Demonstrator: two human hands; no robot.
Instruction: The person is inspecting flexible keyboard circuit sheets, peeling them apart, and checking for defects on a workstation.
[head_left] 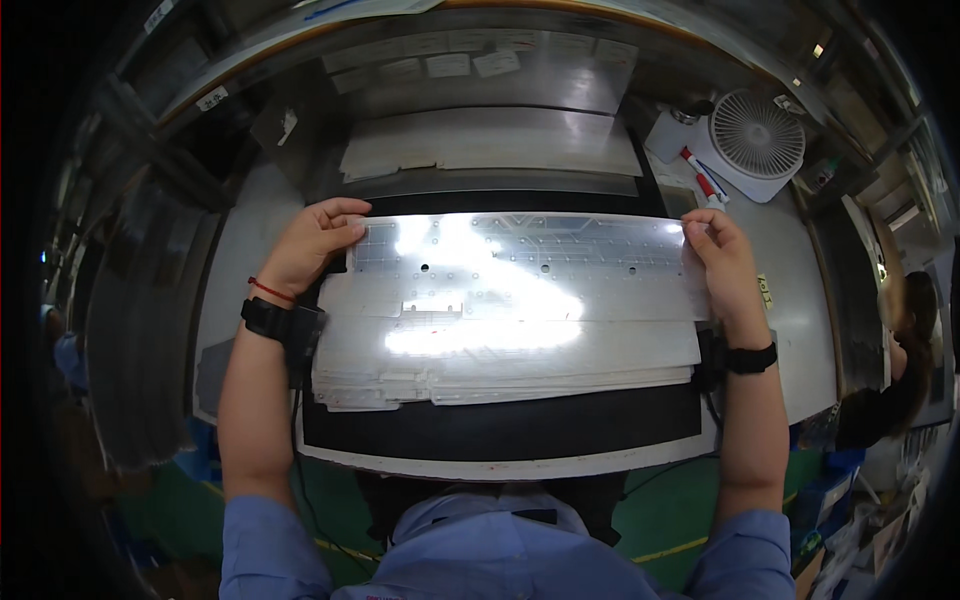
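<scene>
A thin, shiny metal sheet point(480, 262) with several small holes and a pattern of fine lines spans the space between my hands. My left hand point(318, 240) pinches its far left corner between thumb and fingers. At the far right corner, my right hand point(722, 255) grips it the same way. Below and nearer to me lies a stack of similar metal sheets point(560, 368), their near edges slightly uneven. The stack rests on a black mat point(500, 430). Bright glare washes out part of the held sheet's surface.
Beyond my hands, more flat metal sheets point(500, 140) lie in front of an upright metal panel point(540, 80). A white fan point(757, 135), red markers point(703, 185) and a bottle point(690, 113) are at the back right. Another person point(905, 350) is at the far right.
</scene>
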